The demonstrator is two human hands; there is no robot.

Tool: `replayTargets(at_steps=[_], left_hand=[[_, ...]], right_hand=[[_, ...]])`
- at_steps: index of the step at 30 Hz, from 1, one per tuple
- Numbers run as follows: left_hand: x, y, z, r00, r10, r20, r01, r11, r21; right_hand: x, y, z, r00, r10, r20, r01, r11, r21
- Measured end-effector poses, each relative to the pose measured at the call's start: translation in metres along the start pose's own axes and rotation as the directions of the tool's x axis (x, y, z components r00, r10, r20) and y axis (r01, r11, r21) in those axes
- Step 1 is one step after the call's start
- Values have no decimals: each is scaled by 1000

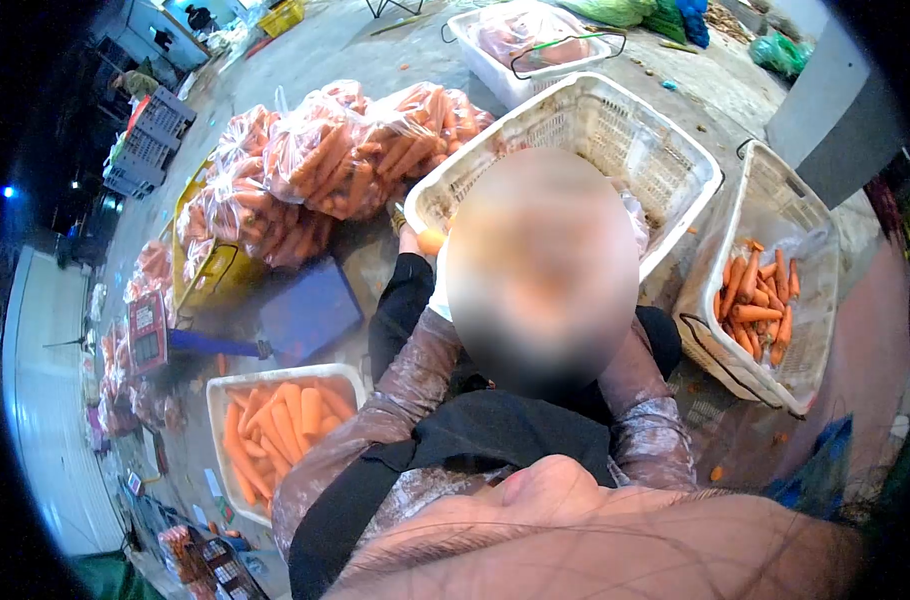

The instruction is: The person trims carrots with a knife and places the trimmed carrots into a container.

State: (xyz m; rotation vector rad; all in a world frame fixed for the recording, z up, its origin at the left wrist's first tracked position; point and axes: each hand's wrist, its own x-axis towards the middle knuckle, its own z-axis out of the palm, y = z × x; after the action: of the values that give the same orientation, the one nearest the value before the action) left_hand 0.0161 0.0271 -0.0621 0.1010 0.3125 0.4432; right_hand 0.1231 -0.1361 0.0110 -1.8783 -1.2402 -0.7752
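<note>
A blurred patch covers the middle of the view and hides most of both hands. Only a pale, white-covered edge of my left hand (441,298) shows at the patch's left side, near an orange carrot end (431,241); its fingers are hidden. My right hand is wholly behind the blur, with the right sleeve (643,400) leading up to it. Beyond the blur stands a large white basket (665,150) with a dirty inside and some clear plastic in it. Whatever the hands hold cannot be made out.
Bagged carrots (320,160) are heaped at the upper left. A white crate of carrots (275,425) stands at the lower left, beside a blue-platform scale (310,312). At the right is a white basket with carrots (760,300); another basket (520,85) holds a bag behind.
</note>
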Motion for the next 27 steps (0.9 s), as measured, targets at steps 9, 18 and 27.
replayTargets(at_steps=[9,18,27], left_hand=[[-83,85,25,979,103,-175,-92,994,66],[-368,301,-115,225,955,191,176,-232,957],[-384,281,-91,339,929,151,678,-353,645]], right_hand=[[1,58,9,753,433,495,-466,882,-63],[-20,73,8,899,233,370,-181,969,-170],[7,58,-17,568,601,562,-698,714,-57]])
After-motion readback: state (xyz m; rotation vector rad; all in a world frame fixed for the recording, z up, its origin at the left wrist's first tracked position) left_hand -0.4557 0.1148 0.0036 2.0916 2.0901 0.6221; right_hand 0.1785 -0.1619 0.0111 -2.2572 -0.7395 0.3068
